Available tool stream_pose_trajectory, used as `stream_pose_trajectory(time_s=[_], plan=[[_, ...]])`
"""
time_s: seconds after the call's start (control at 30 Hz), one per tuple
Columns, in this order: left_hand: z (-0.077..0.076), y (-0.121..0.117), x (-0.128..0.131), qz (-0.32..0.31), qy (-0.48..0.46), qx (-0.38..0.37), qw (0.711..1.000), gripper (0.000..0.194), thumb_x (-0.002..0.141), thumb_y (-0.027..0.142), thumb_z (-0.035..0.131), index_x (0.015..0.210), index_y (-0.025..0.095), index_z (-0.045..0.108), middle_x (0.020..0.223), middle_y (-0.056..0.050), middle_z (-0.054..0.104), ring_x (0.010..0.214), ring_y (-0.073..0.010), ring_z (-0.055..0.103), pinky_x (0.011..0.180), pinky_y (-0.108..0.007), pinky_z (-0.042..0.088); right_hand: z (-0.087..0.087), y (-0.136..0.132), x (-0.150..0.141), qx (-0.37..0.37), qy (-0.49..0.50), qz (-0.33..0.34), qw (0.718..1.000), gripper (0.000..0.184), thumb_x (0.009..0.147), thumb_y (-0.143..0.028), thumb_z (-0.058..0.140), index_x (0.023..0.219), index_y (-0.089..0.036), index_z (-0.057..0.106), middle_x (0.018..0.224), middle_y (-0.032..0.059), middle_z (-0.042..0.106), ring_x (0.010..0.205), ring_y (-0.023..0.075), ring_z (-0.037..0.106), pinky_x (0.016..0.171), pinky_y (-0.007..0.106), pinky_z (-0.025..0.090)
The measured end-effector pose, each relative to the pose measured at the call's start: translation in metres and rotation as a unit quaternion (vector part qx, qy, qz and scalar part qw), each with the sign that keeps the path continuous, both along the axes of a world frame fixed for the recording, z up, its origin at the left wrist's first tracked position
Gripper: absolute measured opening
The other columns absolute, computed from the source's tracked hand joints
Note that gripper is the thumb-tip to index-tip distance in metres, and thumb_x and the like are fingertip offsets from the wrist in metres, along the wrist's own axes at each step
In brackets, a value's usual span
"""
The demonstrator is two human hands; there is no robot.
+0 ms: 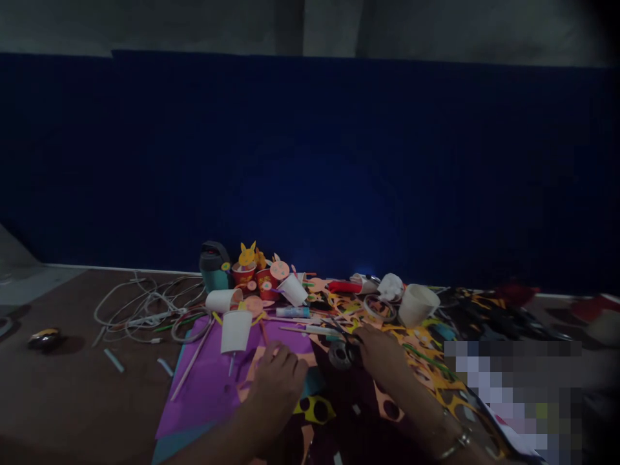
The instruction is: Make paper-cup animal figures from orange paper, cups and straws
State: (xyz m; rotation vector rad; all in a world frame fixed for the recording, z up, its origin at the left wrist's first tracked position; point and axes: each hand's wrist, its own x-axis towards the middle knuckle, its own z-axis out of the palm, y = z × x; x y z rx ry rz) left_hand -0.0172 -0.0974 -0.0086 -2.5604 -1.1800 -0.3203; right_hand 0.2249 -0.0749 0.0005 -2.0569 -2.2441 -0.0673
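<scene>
My left hand point(279, 382) is over a sheet of peach-orange paper point(249, 371) on top of purple paper point(194, 410). Its fingers curl downward, and what they hold, if anything, is hidden. My right hand point(380, 354) is closed beside a dark roll of tape point(339, 355), touching something black that I cannot make out. A white paper cup point(236, 331) with yellow arms and a stick below it is left of my left hand. Between and beyond my hands lie a pale pen-like stick point(314, 329) and a blue-and-white tube point(293, 312). A yellow cut-out scrap point(317, 410) lies near my left wrist.
Decorated red cups point(245, 276), a teal bottle point(214, 268) and a tipped white cup point(223, 300) stand at the back. White cables point(145, 307) tangle on the left. Orange paper scraps point(450, 387) and a wide white cup point(417, 305) are on the right. A blue partition point(310, 168) rises behind.
</scene>
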Motion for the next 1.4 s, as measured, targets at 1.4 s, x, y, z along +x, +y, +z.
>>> stream_pose_trajectory(time_s=[1.4], plan=[[-0.012,-0.009,-0.014,0.019,-0.111,-0.183,0.977,0.032,0.076,0.011,0.047,0.106,0.017,0.058,0.115,-0.006,0.058,0.111,-0.0218,0.046,0.102,-0.04,0.031,0.002,-0.016,-0.048,-0.003,0.231,0.224,0.947,0.018,0.077,-0.019,0.057,0.094,-0.023,0.061,0.111,0.0042,0.06,0.105,0.0207,0.05,0.097,0.039,0.03]])
